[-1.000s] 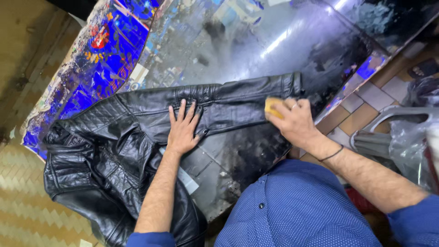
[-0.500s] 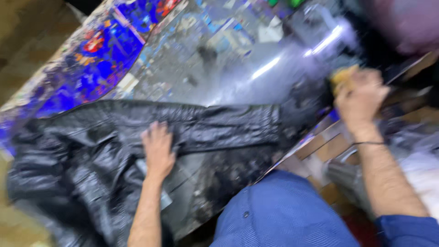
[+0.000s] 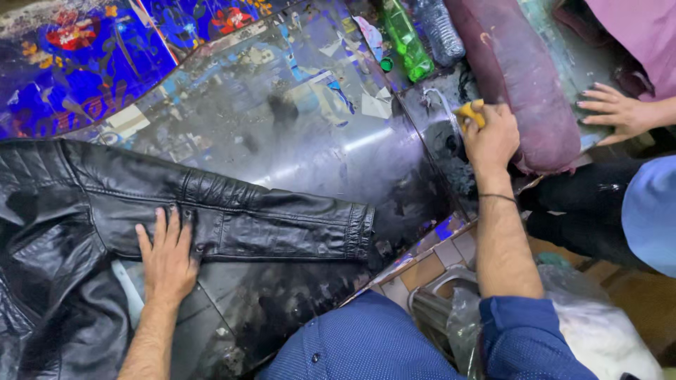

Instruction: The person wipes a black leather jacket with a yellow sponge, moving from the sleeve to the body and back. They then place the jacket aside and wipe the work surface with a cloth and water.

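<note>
Stained, glossy glass worktop point(image 3: 296, 112) with a blue floral cloth point(image 3: 77, 63) beneath fills the scene. On its left lies a black leather jacket point(image 3: 232, 218), sleeve stretched rightward. Left hand point(image 3: 167, 257) presses flat and open on that sleeve, gripping nothing. Further right, right hand point(image 3: 491, 137) is closed around a small yellow sponge point(image 3: 470, 112) beside a maroon leather roll point(image 3: 517, 77), where another person's hand point(image 3: 616, 111) rests.
</note>
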